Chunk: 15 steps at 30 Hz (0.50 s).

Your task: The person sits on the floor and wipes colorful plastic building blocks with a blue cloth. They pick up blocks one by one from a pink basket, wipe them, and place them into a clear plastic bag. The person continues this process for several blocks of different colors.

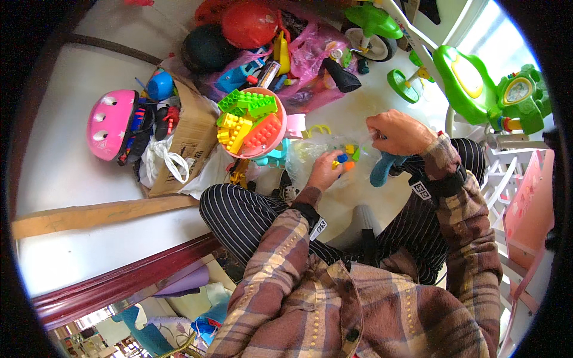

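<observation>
My left hand (326, 171) reaches down to several small plastic building blocks on a clear plastic bag (302, 154). A blue block (342, 158) and an orange block (349, 166) touch or lie right by its fingertips; whether it grips any is unclear. Just beyond are a yellow block (349, 148) and a green block (356, 155). My right hand (398, 133) is curled above the floor, right of the blocks, its palm side hidden. A pink bucket (283, 134) beyond my left hand is heaped with large green, yellow and red-orange blocks (262, 129).
Left of the bucket stands a cardboard box (197, 121) of toys, with a pink helmet (112, 125). Behind it lie a red balloon (250, 24) and pink plastic bags (309, 49). A green-and-white child's tricycle (463, 85) stands right; my shoe (378, 172) shows below my right hand.
</observation>
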Tool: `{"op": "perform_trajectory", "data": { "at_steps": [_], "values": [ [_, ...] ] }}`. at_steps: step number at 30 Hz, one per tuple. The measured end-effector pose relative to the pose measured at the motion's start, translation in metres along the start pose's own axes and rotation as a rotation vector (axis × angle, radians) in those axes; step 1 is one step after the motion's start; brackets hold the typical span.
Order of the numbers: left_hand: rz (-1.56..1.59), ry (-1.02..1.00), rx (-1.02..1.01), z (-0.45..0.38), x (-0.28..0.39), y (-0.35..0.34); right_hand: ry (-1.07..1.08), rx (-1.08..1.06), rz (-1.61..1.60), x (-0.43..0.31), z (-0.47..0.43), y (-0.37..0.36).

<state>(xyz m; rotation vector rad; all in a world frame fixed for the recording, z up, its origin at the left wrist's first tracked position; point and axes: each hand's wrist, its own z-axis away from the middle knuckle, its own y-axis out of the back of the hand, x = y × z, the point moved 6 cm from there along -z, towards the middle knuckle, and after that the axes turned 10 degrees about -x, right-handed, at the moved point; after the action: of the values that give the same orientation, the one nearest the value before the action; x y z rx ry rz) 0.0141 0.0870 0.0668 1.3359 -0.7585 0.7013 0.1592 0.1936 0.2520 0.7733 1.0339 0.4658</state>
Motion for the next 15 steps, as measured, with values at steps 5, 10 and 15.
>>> {"op": "perform_trajectory", "data": {
  "at_steps": [5, 10, 15],
  "values": [
    [0.047, 0.112, 0.032, 0.002, -0.002, 0.004, 0.001, 0.032, 0.041, -0.007, -0.003, 0.001],
    [-0.063, -0.074, 0.115, 0.008, 0.028, 0.019, -0.016, 0.003, 0.020, -0.008, -0.005, 0.001],
    [-0.169, -0.235, 0.079, 0.011, 0.094, 0.063, -0.035, 0.024, 0.056, -0.009, -0.006, 0.001]
  ]
}}
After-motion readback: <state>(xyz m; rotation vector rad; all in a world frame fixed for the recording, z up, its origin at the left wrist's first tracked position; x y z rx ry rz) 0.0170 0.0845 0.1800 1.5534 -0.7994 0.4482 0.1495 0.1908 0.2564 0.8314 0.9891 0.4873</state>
